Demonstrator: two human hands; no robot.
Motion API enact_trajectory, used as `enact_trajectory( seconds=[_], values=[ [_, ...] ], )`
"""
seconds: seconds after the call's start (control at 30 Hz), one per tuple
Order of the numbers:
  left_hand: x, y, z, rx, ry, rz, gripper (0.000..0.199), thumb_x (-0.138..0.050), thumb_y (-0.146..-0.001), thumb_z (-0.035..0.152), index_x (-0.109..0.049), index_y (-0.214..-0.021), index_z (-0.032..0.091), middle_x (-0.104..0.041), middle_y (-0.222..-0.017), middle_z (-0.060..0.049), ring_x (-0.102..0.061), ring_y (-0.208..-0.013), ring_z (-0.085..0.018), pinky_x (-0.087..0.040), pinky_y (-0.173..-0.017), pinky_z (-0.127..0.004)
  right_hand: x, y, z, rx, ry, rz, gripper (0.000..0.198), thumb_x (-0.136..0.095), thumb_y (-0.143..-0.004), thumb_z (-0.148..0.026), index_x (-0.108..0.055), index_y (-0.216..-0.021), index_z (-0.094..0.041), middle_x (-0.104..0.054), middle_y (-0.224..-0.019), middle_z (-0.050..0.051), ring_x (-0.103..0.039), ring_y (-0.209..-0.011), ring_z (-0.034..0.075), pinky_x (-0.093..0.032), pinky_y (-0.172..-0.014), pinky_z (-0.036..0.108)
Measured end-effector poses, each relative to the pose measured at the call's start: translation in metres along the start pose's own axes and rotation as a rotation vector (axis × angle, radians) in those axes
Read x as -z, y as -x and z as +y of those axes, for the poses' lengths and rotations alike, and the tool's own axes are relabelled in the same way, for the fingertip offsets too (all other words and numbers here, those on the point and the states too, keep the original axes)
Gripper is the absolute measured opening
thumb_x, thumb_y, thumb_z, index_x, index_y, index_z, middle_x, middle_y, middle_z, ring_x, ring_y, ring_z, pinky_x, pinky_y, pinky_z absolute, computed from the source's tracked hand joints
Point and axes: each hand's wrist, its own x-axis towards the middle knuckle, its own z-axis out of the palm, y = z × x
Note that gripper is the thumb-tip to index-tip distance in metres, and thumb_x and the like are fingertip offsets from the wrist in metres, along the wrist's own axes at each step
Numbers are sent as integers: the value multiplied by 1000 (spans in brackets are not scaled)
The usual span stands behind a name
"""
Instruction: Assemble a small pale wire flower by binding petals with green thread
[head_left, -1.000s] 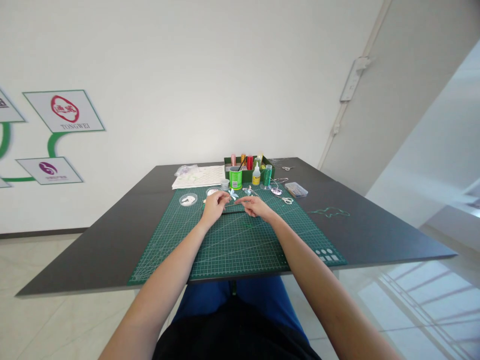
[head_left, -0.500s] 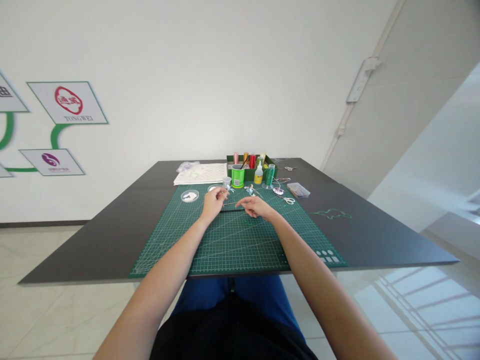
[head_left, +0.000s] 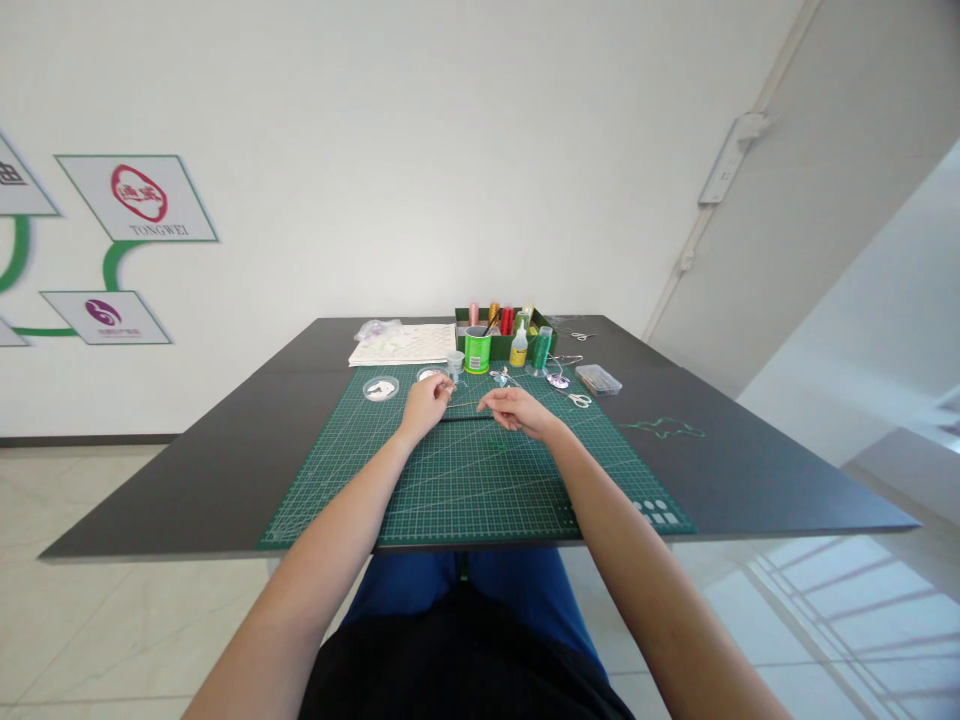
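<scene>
My left hand [head_left: 427, 402] is over the middle of the green cutting mat [head_left: 465, 490], its fingers pinched together. A thin pale strand [head_left: 463, 404], like wire or thread, stretches from its fingertips toward my right hand [head_left: 517, 411]. The thumb and index finger of that hand come together at the strand's other end, the remaining fingers loosely bent. Just below both hands lies a thin dark rod [head_left: 469, 419] on the mat. Whatever small part sits inside the left fingers is hidden. Bits of green thread [head_left: 501, 447] show faintly nearer me.
Behind my hands stand a green can [head_left: 477, 352], a small cup [head_left: 455, 364], a glue bottle [head_left: 518, 347] and a green thread spool [head_left: 541, 350]. A box [head_left: 555, 342] holds more spools. Scissors [head_left: 579, 401], a clear case [head_left: 598, 380] and a shallow dish [head_left: 381, 388] lie around.
My right hand has shifted slightly right and away from the left, so more of the strand shows between them. The left hand stays almost where it was.
</scene>
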Motion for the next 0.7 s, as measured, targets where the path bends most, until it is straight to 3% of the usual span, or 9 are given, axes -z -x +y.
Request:
enact_trajectory(
  seconds=[0.3, 0.43, 0.7],
  values=[
    [0, 7, 12, -173, -262, -167, 15, -54, -88, 17, -70, -87, 18, -69, -80, -5, -60, -73, -19, -41, -67, -29, -3, 5, -7, 135, -178, -3, 30, -71, -82, -43, -65, -89, -14, -44, -41, -9, -28, -35, 5, -15, -40, 23],
    [-3, 10, 15, -288, -289, -248, 19, -51, -89, 14, -70, -90, 18, -72, -90, -6, -64, -84, -21, -45, -75, -31, -4, 5, -9, 172, -233, -9, 30, -73, -81, -42, -65, -89, -14, -43, -41, -10, -25, -35, 5, -14, -42, 24],
    [-3, 13, 19, -346, -300, -296, 22, -51, -91, 13, -71, -94, 19, -73, -95, -5, -66, -88, -21, -48, -78, -31, -3, 6, -10, 208, -264, 34, 29, -72, -83, -40, -67, -94, -14, -38, -38, -11, -25, -36, 6, -15, -43, 24]
  ],
)
